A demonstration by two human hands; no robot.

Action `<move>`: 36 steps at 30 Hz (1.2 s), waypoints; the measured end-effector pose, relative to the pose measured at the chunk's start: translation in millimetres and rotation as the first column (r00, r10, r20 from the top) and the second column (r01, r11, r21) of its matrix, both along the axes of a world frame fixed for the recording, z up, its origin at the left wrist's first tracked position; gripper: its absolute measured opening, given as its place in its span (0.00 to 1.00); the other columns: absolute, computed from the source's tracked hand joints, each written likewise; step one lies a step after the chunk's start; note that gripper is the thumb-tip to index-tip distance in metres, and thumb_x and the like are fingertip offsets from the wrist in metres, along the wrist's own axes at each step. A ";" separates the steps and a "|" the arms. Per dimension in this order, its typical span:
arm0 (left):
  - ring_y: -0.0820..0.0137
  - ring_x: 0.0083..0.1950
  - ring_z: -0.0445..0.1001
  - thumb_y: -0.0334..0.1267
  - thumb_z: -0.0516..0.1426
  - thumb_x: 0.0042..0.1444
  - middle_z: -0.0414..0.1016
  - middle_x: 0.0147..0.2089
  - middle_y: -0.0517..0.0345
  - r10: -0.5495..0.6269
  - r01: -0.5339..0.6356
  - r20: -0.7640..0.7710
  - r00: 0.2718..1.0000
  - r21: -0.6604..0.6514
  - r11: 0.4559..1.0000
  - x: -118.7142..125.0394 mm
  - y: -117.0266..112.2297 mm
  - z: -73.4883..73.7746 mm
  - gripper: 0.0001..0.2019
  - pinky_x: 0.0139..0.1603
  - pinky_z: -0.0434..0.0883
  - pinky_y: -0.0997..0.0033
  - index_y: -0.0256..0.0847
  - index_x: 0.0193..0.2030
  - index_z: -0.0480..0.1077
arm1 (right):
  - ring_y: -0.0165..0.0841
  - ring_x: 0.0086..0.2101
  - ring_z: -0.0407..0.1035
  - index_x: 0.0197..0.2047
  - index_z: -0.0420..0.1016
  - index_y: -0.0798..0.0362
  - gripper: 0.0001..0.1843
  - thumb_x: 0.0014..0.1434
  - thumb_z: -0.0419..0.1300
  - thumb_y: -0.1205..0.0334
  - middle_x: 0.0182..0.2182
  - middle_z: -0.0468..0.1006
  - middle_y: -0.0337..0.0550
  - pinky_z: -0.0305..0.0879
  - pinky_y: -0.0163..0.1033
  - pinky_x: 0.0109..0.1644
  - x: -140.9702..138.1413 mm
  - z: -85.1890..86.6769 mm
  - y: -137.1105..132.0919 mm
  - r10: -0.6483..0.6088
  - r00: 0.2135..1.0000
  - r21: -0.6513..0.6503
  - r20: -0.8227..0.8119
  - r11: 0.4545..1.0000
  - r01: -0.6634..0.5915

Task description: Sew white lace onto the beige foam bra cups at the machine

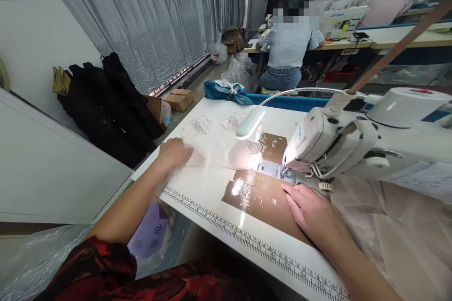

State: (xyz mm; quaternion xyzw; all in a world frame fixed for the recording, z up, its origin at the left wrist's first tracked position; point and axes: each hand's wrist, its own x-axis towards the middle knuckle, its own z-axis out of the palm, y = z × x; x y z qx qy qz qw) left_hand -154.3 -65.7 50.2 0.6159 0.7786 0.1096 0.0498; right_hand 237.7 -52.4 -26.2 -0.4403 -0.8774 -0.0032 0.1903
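My left hand (173, 155) is over the left part of the white sewing table (197, 188), fingers curled and thumb against a sheer, pale pink fabric piece (196, 157) blurred by motion. A second pale pink, rounded part (240, 155) lies near the needle plate (270, 168); whether the two are joined I cannot tell. My right hand (310, 207) rests palm down, fingers stretched, on the brown taped surface (263, 197) just in front of the sewing machine (310, 136). Two lace-like pieces, one on the left (202, 125) and one further right (233, 121), lie at the back.
A lamp (250, 122) on a bendable arm shines over the table. A printed ruler (233, 228) runs along the front edge. Beige fabric (399, 230) heaps at right. Below the left edge is a plastic bag with a purple paper (151, 230). A co-worker (287, 47) sits ahead.
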 end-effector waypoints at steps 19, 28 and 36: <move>0.57 0.62 0.66 0.32 0.57 0.50 0.66 0.62 0.44 -0.609 0.691 0.525 0.595 0.053 0.721 161.6 15.5 -35.7 0.28 0.62 0.65 0.56 0.36 0.60 0.61 | 0.32 0.30 0.67 0.32 0.77 0.53 0.18 0.66 0.49 0.58 0.26 0.74 0.41 0.61 0.36 0.36 1.7 29.5 -12.2 -0.024 0.948 -0.237 -0.317 0.970 -0.055; 0.61 0.48 0.73 0.36 0.51 0.61 0.74 0.50 0.46 -0.821 0.817 -0.013 0.571 0.104 0.567 179.5 8.8 -18.4 0.12 0.47 0.73 0.59 0.35 0.48 0.70 | 0.34 0.31 0.65 0.30 0.75 0.53 0.14 0.63 0.52 0.62 0.27 0.74 0.42 0.57 0.38 0.37 -5.4 21.2 -12.0 0.078 0.992 -0.162 -0.103 0.982 -0.095; 0.56 0.57 0.69 0.39 0.50 0.63 0.70 0.59 0.44 -0.867 0.880 -0.153 0.474 0.056 0.472 184.0 18.8 -45.9 0.19 0.52 0.71 0.56 0.31 0.57 0.67 | 0.39 0.38 0.69 0.49 0.75 0.52 0.15 0.63 0.52 0.59 0.37 0.76 0.46 0.60 0.41 0.40 -9.7 21.3 -10.1 -0.093 0.993 -0.185 0.077 0.977 0.106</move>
